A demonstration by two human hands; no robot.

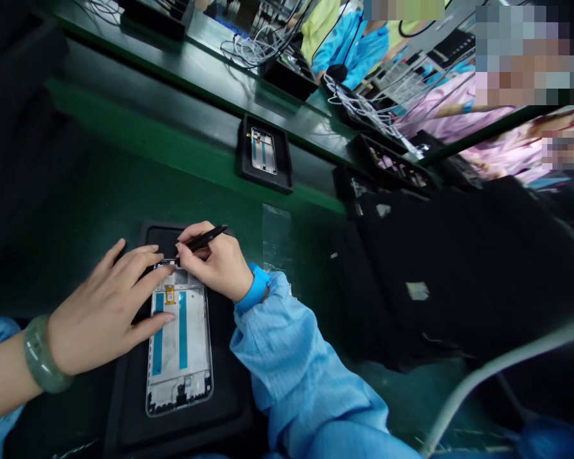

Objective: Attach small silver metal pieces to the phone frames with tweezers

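A phone frame (196, 344) with two blue adhesive strips and a small orange flex cable (170, 294) lies in a black foam tray (234, 382) in front of me. My left hand (119, 296) rests over its left side, fingers spread, fingertips near the top edge and thumb on the frame. In my right hand (220, 264) is a slim black pen-like tool (205, 238), held in a pinch. The tool's tip is close to the frame's top edge, partly hidden by my fingers.
Farther back, a black tray (282, 172) holds another phone frame (264, 152). Black foam trays (459, 268) are stacked on the right, beside a pale curved tube (507, 366). Cables (263, 48) and parts boxes line the far bench, where other people sit.
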